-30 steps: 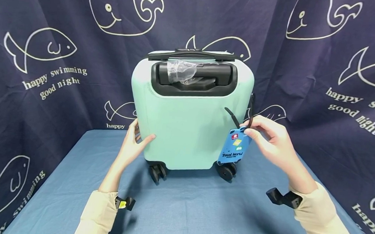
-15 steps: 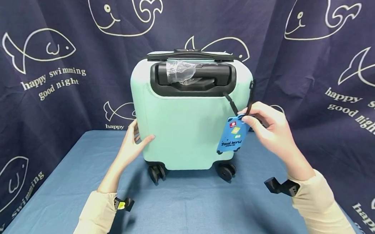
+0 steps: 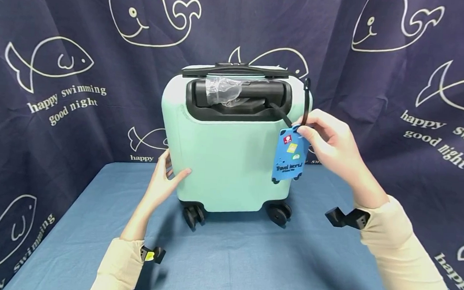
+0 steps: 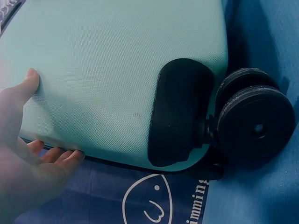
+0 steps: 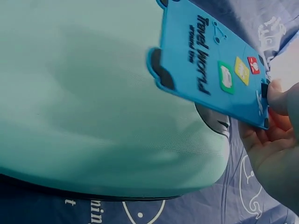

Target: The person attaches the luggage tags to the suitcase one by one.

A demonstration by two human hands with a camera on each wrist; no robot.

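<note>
A mint-green suitcase (image 3: 231,162) stands upright on its black wheels. At its left side my left hand (image 3: 162,180) grips the edge, the thumb on the near face and the fingers round the side; the left wrist view shows this hand (image 4: 37,163) by a double wheel (image 4: 257,126). My right hand (image 3: 332,142) pinches a blue luggage tag (image 3: 290,157) at its top, in front of the suitcase's upper right. The tag's black strap (image 3: 307,101) is undone, one end up and the other pointing at the handle recess. In the right wrist view, the tag (image 5: 210,60) reads "Travel World".
The black telescopic handle (image 3: 259,91) lies in its recess, partly wrapped in clear plastic (image 3: 223,91). Above it runs a black carry handle (image 3: 236,70). Blue cloth (image 3: 225,260) covers the table, and a navy fish-print curtain (image 3: 240,17) hangs behind.
My right hand has lifted the luggage tag up and slightly left, bringing one strap end to the handle recess. My left hand stays on the suitcase.
</note>
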